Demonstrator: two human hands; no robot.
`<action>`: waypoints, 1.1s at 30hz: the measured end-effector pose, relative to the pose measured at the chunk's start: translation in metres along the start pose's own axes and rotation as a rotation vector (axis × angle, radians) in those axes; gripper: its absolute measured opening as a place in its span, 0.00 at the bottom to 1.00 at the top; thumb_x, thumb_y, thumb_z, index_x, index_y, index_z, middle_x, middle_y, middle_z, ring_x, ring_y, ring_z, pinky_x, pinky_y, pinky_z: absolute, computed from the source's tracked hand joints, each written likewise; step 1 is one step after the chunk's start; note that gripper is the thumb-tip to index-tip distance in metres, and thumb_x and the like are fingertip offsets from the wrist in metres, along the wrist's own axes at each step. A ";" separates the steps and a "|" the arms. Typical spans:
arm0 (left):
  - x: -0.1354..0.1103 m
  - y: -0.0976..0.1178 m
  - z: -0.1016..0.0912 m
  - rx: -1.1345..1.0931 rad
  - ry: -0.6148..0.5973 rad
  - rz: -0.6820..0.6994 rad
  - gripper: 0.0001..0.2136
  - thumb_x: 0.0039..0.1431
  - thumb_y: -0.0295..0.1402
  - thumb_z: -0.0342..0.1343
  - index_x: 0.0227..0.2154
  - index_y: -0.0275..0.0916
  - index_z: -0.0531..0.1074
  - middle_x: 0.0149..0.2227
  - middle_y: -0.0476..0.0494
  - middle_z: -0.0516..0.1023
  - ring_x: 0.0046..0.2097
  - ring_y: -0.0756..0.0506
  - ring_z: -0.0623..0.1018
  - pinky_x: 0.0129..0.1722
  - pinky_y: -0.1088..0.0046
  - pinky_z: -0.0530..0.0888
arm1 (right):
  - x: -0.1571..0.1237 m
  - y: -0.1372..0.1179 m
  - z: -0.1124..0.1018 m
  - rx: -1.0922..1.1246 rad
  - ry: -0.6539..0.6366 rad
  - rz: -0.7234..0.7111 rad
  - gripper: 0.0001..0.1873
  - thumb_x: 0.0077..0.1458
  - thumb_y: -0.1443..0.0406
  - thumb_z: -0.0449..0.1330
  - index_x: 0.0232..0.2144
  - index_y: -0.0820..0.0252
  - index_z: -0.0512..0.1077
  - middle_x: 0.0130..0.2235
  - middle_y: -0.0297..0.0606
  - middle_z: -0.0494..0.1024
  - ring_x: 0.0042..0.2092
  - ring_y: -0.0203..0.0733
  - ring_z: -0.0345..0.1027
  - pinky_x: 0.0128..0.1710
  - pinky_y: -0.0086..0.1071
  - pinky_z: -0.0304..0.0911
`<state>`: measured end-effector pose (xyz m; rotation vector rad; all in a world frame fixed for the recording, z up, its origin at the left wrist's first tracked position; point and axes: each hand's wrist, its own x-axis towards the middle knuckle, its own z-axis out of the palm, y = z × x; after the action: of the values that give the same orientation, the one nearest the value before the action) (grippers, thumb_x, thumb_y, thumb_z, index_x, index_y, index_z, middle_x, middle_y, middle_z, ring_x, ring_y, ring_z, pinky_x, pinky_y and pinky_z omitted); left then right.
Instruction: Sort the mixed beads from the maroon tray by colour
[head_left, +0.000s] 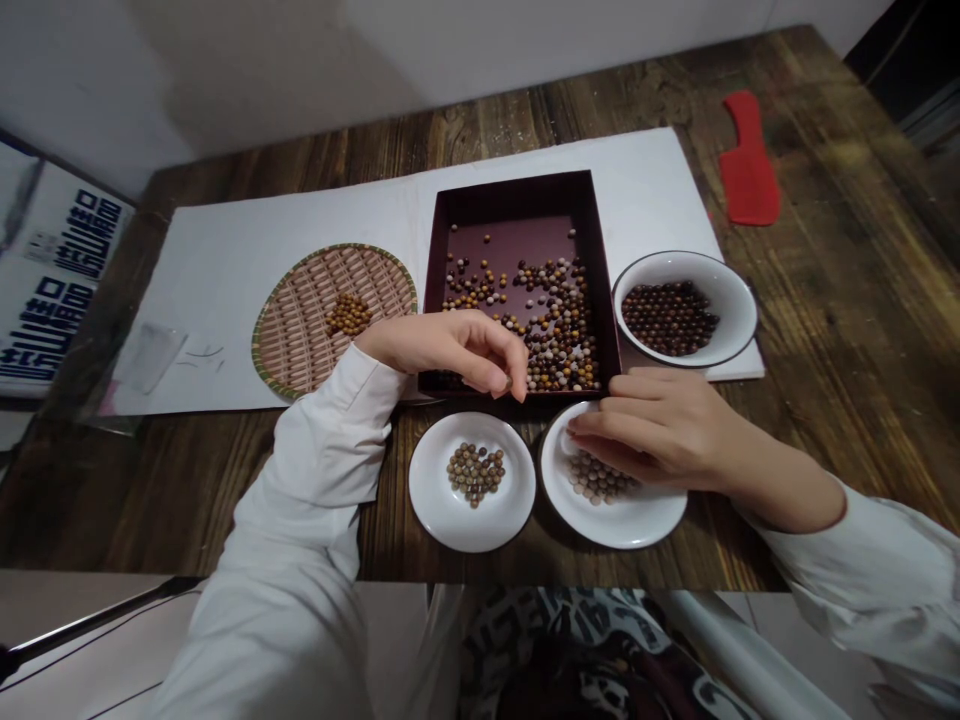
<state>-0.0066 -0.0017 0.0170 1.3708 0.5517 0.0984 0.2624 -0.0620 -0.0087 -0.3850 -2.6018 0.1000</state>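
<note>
A dark maroon tray (517,200) in the middle of the table holds several mixed brown, tan and pale beads (551,325). My left hand (450,350) hovers over the tray's near edge, fingertips pinched on a small bead. My right hand (660,430) rests over a white saucer (637,520) of pale beads, fingers together and extended. Another white saucer (472,475) of speckled brown beads sits below my left hand.
A woven round basket (334,315) with tan beads lies left of the tray. A white bowl (684,308) of dark beads stands to the right. White paper (300,230) covers the wooden table (847,300). A red comb (746,160) lies at the far right.
</note>
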 end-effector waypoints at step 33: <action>0.002 -0.003 -0.002 -0.055 -0.062 0.042 0.08 0.52 0.37 0.67 0.32 0.40 0.81 0.33 0.47 0.78 0.35 0.53 0.74 0.38 0.81 0.70 | -0.008 0.001 0.000 0.253 -0.133 -0.005 0.20 0.65 0.69 0.41 0.20 0.57 0.56 0.20 0.31 0.64 0.26 0.37 0.52 0.33 0.38 0.42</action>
<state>-0.0068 0.0000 0.0131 1.3277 0.4650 0.1044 0.2697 -0.0636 -0.0128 -0.2882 -2.6758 0.4626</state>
